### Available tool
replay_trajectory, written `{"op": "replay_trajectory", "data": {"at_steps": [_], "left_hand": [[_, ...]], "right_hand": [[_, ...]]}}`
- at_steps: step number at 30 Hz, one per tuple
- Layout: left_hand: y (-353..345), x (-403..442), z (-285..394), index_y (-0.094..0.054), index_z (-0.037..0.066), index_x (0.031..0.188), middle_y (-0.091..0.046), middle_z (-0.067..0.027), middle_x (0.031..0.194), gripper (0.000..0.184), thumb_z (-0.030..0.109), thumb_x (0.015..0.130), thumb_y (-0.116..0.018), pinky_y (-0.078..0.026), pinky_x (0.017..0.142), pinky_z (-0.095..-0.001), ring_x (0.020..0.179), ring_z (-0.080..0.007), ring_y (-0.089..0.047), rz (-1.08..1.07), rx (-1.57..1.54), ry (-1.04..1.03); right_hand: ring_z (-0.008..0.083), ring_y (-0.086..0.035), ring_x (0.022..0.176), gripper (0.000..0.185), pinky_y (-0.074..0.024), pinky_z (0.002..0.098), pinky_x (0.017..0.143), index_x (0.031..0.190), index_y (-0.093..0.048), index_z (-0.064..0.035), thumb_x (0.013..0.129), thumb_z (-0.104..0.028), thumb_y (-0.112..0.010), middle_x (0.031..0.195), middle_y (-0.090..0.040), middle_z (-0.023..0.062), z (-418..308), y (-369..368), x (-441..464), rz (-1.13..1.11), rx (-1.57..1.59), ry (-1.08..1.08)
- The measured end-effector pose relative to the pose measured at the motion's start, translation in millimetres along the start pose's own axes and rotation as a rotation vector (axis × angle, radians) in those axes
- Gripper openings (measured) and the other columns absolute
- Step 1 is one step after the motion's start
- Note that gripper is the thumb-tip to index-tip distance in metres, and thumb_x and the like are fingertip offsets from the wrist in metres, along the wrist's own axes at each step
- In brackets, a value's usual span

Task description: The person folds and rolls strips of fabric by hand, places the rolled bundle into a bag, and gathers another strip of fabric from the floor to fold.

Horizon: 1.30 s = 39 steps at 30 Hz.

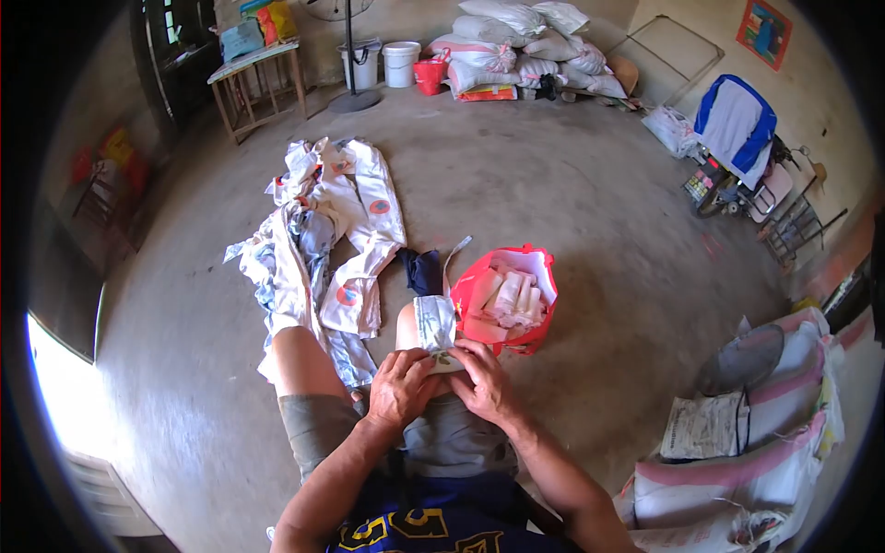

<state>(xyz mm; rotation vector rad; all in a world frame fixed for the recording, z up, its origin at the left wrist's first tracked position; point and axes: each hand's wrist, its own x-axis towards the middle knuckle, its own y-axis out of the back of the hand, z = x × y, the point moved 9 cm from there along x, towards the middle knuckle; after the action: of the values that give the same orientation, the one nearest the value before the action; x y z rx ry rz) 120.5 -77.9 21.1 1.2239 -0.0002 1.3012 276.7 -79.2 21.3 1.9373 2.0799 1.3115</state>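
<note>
A strip of pale printed cloth point(435, 323) lies over my right knee, its near end folded or rolled under my fingers. My left hand point(402, 387) presses on the left side of this end, fingers bent and closed on it. From the right, my right hand point(481, 378) pinches the same end with thumb and fingers. Just right of the knee stands a red bag point(470, 276), open at the top, with several pale rolled bundles point(516, 300) inside. Beyond my knees a heap of white and patterned cloth point(318, 230) spreads over the floor, beside a dark blue cloth point(423, 272).
White sacks point(516, 55) are piled at the back wall, near white buckets point(401, 64) and a fan stand point(350, 100). A small table point(253, 64) is at back left. More sacks point(710, 488) lie close on the right; a cloth-draped motorbike point(737, 129) stands farther off.
</note>
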Motion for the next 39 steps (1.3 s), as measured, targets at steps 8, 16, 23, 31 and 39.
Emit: {"op": "replay_trajectory", "data": {"at_steps": [8, 16, 23, 31, 39], "left_hand": [[1.8, 5.0, -0.9, -0.067, 0.005, 0.118, -0.068, -0.0137, 0.119, 0.039, 0.006, 0.08, -0.078, -0.057, 0.088, -0.0458, 0.101, -0.0358, -0.066, -0.035, -0.036, -0.042], [11.5, -3.7, -4.7, -0.067, 0.004, 0.116, -0.071, -0.0131, 0.104, 0.032, 0.006, 0.085, -0.074, -0.058, 0.079, -0.0455, 0.088, -0.0354, -0.07, -0.049, -0.124, 0.085], [-4.4, -14.2, -34.5, -0.07, 0.002, 0.117, -0.07, -0.0144, 0.101, 0.029, 0.012, 0.091, -0.077, -0.058, 0.072, -0.0382, 0.08, -0.025, -0.072, -0.076, -0.322, 0.527], [0.6, -3.7, -38.6, -0.074, 0.002, 0.108, -0.068, -0.0124, 0.103, 0.021, 0.009, 0.089, -0.079, -0.058, 0.072, -0.0371, 0.081, -0.0246, -0.069, 0.05, -0.267, 0.493], [3.2, -3.0, -1.2, -0.075, 0.01, 0.109, -0.068, -0.0044, 0.115, 0.025, 0.012, 0.084, -0.077, -0.057, 0.086, -0.0413, 0.1, -0.0266, -0.067, 0.046, 0.073, 0.032]], "right_hand": [[0.0384, -0.061, 0.122, 0.054, -0.0518, 0.047, 0.104, 0.136, -0.059, 0.0001, 0.086, -0.007, -0.08, 0.131, -0.06, 0.0176, 13.8, -2.8, -3.5, -0.077, -0.015, -0.04], [0.0366, -0.065, 0.108, 0.035, -0.0549, 0.0449, 0.093, 0.122, -0.068, 0.0011, 0.089, -0.005, -0.078, 0.119, -0.062, 0.0166, -5.6, 2.2, -5.7, -0.059, -0.044, 0.021], [0.0359, -0.066, 0.097, 0.02, -0.0538, 0.045, 0.081, 0.108, -0.067, 0.0023, 0.095, -0.01, -0.076, 0.104, -0.064, 0.0171, 21.1, -4.2, -6.6, -0.043, 0.054, -0.149], [0.0273, -0.068, 0.078, 0.023, -0.0562, 0.0398, 0.07, 0.107, -0.065, -0.0001, 0.092, -0.011, -0.079, 0.102, -0.065, 0.0174, 54.4, -16.8, -11.5, 0.066, 0.12, -0.386], [0.0325, -0.066, 0.102, 0.037, -0.0551, 0.0448, 0.088, 0.125, -0.066, -0.0027, 0.089, -0.003, -0.076, 0.129, -0.06, 0.0161, -4.9, 2.4, 8.4, 0.197, -0.193, 0.029]]}}
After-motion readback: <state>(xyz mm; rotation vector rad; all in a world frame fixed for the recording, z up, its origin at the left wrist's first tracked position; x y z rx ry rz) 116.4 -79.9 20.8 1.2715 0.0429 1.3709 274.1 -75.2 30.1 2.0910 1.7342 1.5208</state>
